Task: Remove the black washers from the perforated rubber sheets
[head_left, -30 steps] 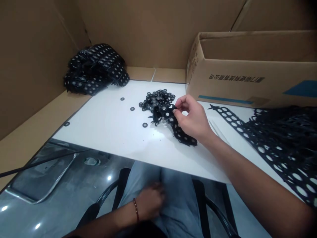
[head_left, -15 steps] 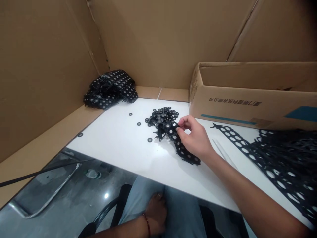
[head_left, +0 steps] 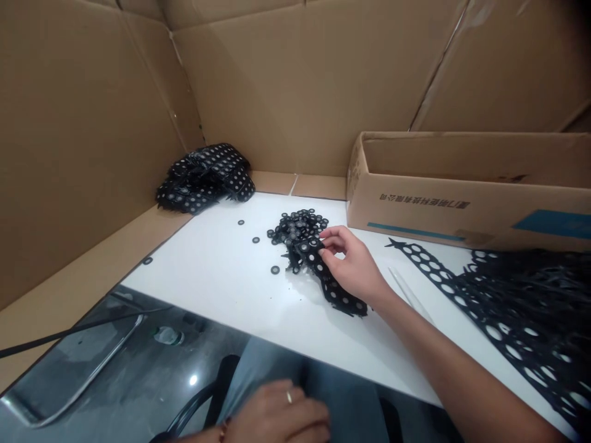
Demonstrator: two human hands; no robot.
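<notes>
While the left hand [head_left: 281, 415] blurs over the lap [head_left: 341, 391], the right hand [head_left: 353, 264] pinches a dotted black strip [head_left: 333, 291].
Left fingers look loosely bent, can't tell if they hold anything; right thumb and fingertips grip near the strip's far end mid-way across the desk [head_left: 221, 264], tail toward the front edge. Holey black sheets [head_left: 535, 289] sprawl along the right edge, a heap of black rings [head_left: 298, 226] sits just past the strip, then a cardboard box [head_left: 415, 212] at the far edge's right side, dotted bundle [head_left: 205, 175] by the far left corner.
</notes>
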